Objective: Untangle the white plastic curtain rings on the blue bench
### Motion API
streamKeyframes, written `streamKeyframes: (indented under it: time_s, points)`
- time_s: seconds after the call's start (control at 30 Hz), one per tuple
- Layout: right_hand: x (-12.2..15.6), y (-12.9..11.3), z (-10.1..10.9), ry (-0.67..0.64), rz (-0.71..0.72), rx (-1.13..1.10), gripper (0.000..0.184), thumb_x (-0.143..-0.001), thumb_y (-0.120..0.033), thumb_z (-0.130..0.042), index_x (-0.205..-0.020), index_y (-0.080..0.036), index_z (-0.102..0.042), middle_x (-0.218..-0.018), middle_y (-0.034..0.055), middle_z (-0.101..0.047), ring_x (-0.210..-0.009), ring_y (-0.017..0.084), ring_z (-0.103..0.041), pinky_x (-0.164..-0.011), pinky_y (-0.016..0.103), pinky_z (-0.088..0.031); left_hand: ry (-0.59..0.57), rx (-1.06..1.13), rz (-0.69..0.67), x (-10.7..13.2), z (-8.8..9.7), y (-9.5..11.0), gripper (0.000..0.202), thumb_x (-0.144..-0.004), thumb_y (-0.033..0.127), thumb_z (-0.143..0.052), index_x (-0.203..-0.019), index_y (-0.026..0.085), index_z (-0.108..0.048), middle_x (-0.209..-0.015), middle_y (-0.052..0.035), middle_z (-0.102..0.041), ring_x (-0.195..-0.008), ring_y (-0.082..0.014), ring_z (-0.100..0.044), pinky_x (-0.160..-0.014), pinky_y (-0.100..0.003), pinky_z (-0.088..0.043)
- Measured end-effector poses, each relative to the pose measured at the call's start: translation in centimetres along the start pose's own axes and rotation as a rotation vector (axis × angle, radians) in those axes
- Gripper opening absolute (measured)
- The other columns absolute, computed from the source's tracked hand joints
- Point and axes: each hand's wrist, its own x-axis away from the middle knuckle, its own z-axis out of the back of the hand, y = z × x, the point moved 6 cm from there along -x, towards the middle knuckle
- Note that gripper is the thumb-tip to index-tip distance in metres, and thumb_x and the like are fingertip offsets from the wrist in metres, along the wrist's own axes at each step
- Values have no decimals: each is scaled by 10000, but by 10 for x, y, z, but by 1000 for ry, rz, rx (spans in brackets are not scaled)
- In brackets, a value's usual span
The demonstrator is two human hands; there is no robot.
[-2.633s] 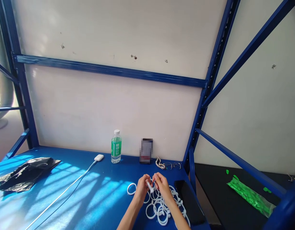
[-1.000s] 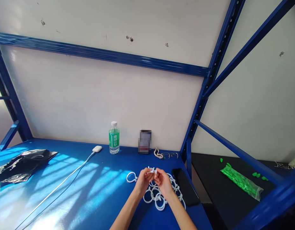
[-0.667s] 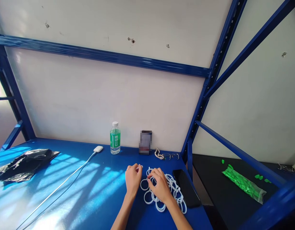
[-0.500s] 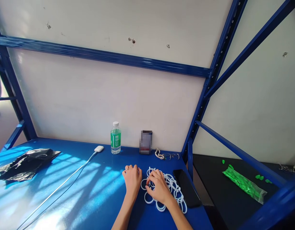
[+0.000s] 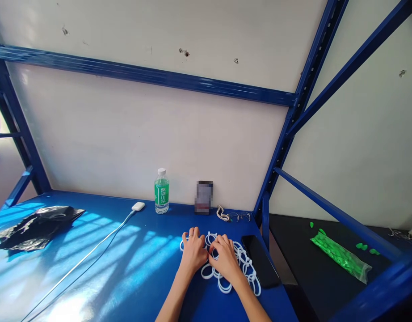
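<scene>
A loose pile of white plastic rings (image 5: pixel 249 268) lies on the blue tabletop, several of them overlapping. My left hand (image 5: pixel 194 251) is at the left side of the pile, fingers bent down and a white ring (image 5: pixel 181 245) sticking out beyond them. My right hand (image 5: pixel 225 258) rests over the middle of the pile with thumb and fingers curled in on a white ring. The thumbs of both hands are close together. My fingers partly cover the rings between them. A black phone (image 5: pixel 261 261) lies flat just right of the pile.
A water bottle (image 5: pixel 161 192) and an upright blurred box-like item (image 5: pixel 203 197) stand along the wall. Glasses (image 5: pixel 239 217) lie by the corner post. A white charger cable (image 5: pixel 88 261) and black plastic bag (image 5: pixel 38 228) are leftward. Beyond blue rails sits a bag of green pieces (image 5: pixel 340 257).
My left hand has moved right onto the pile, close to my right hand. A white ring now shows at its left side. My right hand has shifted slightly right.
</scene>
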Motion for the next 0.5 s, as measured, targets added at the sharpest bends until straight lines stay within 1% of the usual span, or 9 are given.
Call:
streamKeyframes:
  time_s: [0.13, 0.2, 0.27, 0.37, 0.47, 0.5]
  points:
    - [-1, 1, 1, 2, -22, -11, 118, -735, -94, -586, -702, -201, -547, -843, 14, -568, -879, 211, -493, -745, 323, -333, -34, -9, -6, 0, -1, 0, 218, -677, 66, -458, -776, 169, -623, -1058, -133, -561, -1065, -294, -468, -947, -479, -263]
    - [-2, 2, 4, 21, -40, -28, 115, -753, -96, -576, -723, -205, -555, -831, 13, -575, -865, 210, -496, -738, 325, -330, -6, 10, -6, -1, 0, -1, 237, -718, 55, -426, -788, 172, -620, -1041, -125, -571, -1040, -283, -481, -938, -469, -271]
    - [-3, 4, 7, 48, -70, -61, 105, -777, -108, -564, -745, -208, -558, -810, 13, -579, -835, 209, -498, -725, 326, -330, 43, 87, -9, -2, 3, -2, 224, -752, 74, -418, -791, 178, -613, -996, -107, -582, -998, -272, -492, -914, -450, -288]
    - [-5, 7, 12, 93, -102, -155, 101, -840, -165, -533, -761, -213, -573, -797, 24, -591, -819, 216, -500, -722, 332, -339, 88, 334, 7, -6, 4, -6, 158, -772, 138, -457, -774, 198, -604, -905, -68, -598, -931, -257, -503, -840, -389, -326]
    - [-7, 9, 17, 132, -80, -314, 169, -900, -245, -491, -783, -226, -610, -824, 37, -616, -832, 223, -506, -754, 341, -355, 108, 747, 58, -10, 4, -10, 56, -730, 209, -587, -677, 210, -603, -761, -39, -602, -831, -238, -513, -754, -312, -340]
    - [-7, 10, 18, 146, -75, -376, 183, -907, -273, -489, -791, -231, -624, -829, 38, -622, -830, 223, -508, -765, 342, -360, 110, 907, 86, -11, 3, -11, 72, -702, 228, -644, -645, 205, -606, -717, -35, -599, -790, -226, -515, -724, -290, -340]
